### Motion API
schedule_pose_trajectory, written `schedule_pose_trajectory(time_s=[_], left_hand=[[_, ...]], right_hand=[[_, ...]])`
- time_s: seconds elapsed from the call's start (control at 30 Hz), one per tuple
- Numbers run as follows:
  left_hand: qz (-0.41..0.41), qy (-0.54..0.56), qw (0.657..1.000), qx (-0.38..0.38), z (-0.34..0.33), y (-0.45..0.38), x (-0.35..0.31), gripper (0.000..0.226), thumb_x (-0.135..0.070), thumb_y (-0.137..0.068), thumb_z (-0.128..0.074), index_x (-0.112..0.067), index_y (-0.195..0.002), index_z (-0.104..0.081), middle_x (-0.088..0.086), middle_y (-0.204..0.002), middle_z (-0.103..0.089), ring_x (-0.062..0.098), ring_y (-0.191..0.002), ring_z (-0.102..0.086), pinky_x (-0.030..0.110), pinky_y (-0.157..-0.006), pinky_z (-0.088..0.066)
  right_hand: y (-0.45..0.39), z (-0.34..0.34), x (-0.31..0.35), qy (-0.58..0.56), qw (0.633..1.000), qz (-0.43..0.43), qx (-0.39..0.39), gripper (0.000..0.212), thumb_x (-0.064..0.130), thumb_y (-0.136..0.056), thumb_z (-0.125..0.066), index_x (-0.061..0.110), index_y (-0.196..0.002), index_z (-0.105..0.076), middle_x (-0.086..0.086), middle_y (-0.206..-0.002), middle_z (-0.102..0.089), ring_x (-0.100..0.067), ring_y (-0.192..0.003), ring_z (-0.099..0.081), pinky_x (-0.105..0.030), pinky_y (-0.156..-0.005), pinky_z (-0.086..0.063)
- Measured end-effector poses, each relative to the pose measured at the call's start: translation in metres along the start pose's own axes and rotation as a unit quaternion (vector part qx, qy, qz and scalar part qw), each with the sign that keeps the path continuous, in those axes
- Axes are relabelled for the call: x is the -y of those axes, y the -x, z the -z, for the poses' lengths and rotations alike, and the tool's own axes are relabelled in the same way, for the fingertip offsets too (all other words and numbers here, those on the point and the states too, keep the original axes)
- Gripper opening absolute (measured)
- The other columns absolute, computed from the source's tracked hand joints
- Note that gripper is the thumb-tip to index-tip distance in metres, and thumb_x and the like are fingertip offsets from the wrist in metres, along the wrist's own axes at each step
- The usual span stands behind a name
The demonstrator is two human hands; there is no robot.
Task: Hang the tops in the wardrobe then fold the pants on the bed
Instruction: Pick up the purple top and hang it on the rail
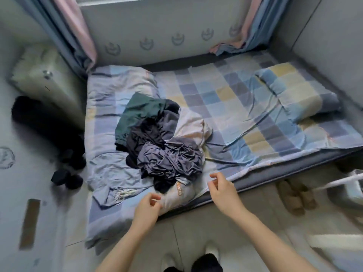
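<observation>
A heap of clothes lies on the left half of the bed (255,118). At its front is a crumpled grey-purple garment (172,160), with black cloth (145,136) behind it, a dark green garment (139,112) at the back and a pale pink-white one (192,124) to the right. My left hand (147,207) hovers near the bed's front edge, fingers loosely curled and holding nothing. My right hand (222,187) hangs just right of the heap, fingers apart and empty. Neither hand touches the clothes. No wardrobe is in view.
A checked pillow (294,91) lies at the bed's right end and a bunched quilt (110,173) on the left. Dark items (66,177) lie on the floor beside a pale suitcase (47,79). Slippers (294,195) sit by the bed, near a white frame (345,181).
</observation>
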State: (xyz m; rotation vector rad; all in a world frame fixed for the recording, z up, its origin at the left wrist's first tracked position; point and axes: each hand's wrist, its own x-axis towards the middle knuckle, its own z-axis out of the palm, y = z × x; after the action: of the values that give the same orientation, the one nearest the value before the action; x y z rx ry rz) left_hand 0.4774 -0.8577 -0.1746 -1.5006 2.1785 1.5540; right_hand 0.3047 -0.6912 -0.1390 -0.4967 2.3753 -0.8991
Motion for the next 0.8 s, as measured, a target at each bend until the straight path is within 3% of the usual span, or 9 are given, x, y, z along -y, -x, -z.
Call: schedule_pose_trajectory(time_s=[0.23, 0.37, 0.47, 0.53, 0.63, 0.73, 0.8], left_hand=[[0.043, -0.061, 0.997, 0.012, 0.006, -0.127, 0.010, 0.010, -0.014, -0.090, -0.057, -0.016, -0.100, -0.058, 0.001, -0.098, -0.062, 0.019, -0.092, -0.058, 0.027, -0.073, -0.039], [0.047, -0.122, 0.991, 0.041, -0.014, -0.215, 0.007, 0.013, -0.019, -0.090, -0.057, -0.014, -0.102, -0.058, 0.001, -0.105, -0.060, 0.017, -0.092, -0.057, 0.026, -0.069, -0.041], [0.035, -0.170, 0.983, 0.066, -0.038, -0.273, 0.005, 0.012, -0.019, -0.090, -0.058, -0.012, -0.099, -0.062, 0.005, -0.109, -0.060, 0.021, -0.095, -0.058, 0.031, -0.076, -0.047], [0.017, -0.195, 0.976, 0.092, -0.054, -0.301, 0.007, 0.017, -0.020, -0.090, -0.058, -0.011, -0.102, -0.064, 0.008, -0.115, -0.060, 0.024, -0.100, -0.058, 0.034, -0.084, -0.049], [0.008, -0.208, 0.970, 0.125, -0.084, -0.340, 0.016, 0.027, -0.021, -0.089, -0.056, -0.011, -0.113, -0.066, 0.009, -0.126, -0.057, 0.027, -0.116, -0.054, 0.036, -0.096, -0.046], [0.010, -0.216, 0.965, 0.150, -0.111, -0.364, 0.023, 0.036, -0.020, -0.089, -0.055, -0.012, -0.123, -0.063, 0.010, -0.139, -0.051, 0.027, -0.133, -0.042, 0.035, -0.108, -0.036], [0.030, -0.221, 0.961, 0.165, -0.122, -0.372, 0.026, 0.042, -0.021, -0.091, -0.054, -0.015, -0.132, -0.057, 0.012, -0.152, -0.036, 0.029, -0.144, -0.026, 0.039, -0.115, -0.027]], right_hand=[[-0.143, -0.058, -0.006, 0.079, 0.992, -0.049, 0.080, 0.020, 0.030, -0.097, -0.048, 0.012, -0.104, -0.055, -0.008, -0.100, -0.063, -0.028, -0.095, -0.057, -0.030, -0.071, -0.035], [-0.235, -0.094, -0.028, 0.153, 0.976, -0.042, 0.146, 0.024, 0.028, -0.097, -0.048, 0.009, -0.093, -0.063, -0.008, -0.092, -0.066, -0.027, -0.093, -0.059, -0.029, -0.068, -0.035], [-0.289, -0.123, -0.047, 0.188, 0.962, -0.044, 0.194, 0.027, 0.027, -0.095, -0.049, 0.007, -0.092, -0.068, -0.008, -0.090, -0.068, -0.027, -0.093, -0.061, -0.028, -0.073, -0.039], [-0.313, -0.142, -0.056, 0.204, 0.950, -0.037, 0.234, 0.026, 0.028, -0.095, -0.050, 0.011, -0.096, -0.070, -0.007, -0.098, -0.070, -0.026, -0.101, -0.061, -0.030, -0.085, -0.042], [-0.344, -0.178, -0.073, 0.254, 0.914, -0.025, 0.316, 0.027, 0.036, -0.094, -0.050, 0.025, -0.109, -0.069, -0.003, -0.118, -0.067, -0.025, -0.123, -0.048, -0.036, -0.105, -0.030], [-0.357, -0.203, -0.093, 0.284, 0.877, -0.059, 0.382, 0.036, 0.042, -0.092, -0.050, 0.032, -0.125, -0.061, -0.004, -0.135, -0.056, -0.026, -0.136, -0.033, -0.041, -0.111, -0.022], [-0.358, -0.207, -0.107, 0.267, 0.871, -0.097, 0.401, 0.046, 0.033, -0.093, -0.049, 0.024, -0.139, -0.049, -0.007, -0.146, -0.045, -0.032, -0.138, -0.031, -0.041, -0.112, -0.024]])
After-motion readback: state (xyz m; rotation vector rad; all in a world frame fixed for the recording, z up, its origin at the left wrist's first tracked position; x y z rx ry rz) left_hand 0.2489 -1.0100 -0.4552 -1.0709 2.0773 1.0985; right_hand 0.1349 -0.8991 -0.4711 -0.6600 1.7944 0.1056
